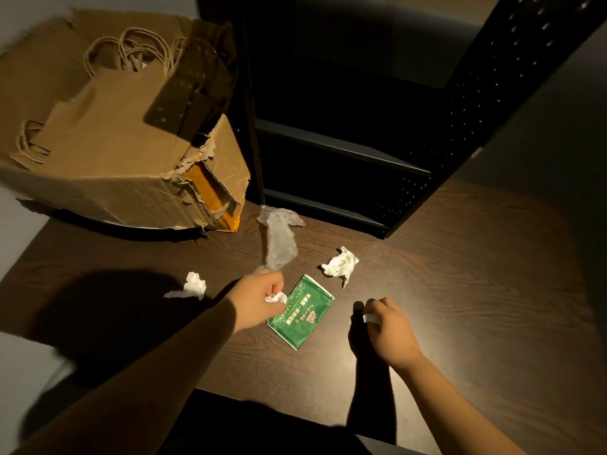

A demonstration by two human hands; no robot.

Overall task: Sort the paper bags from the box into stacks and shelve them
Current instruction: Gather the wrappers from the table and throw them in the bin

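We see the paper bags (131, 126) lying flat in the torn cardboard box (108, 192), which sits at the far left of the dark wooden surface (460, 307). Their twisted cord handles (131, 50) bunch up at the far end of the box, and one more pair pokes out at its left side. Just to the right of the box stands a black shelf unit (345, 152) with dark shelves.

Nearer to us, a strip of bubble wrap (279, 238) lies on the surface in front of the shelf unit. A crumpled white paper (340, 265) rests to its right, and another crumpled tissue (193, 285) lies to the left. Between our hands sits a green packet (302, 313) with printed lettering.

Our left hand (259, 297) has its grip curled round a small white paper wad (276, 297), right at the near-left edge of the green packet. Our right hand (387, 326) is well apart from it, its grip pinching a small white scrap (369, 317) just above the surface.
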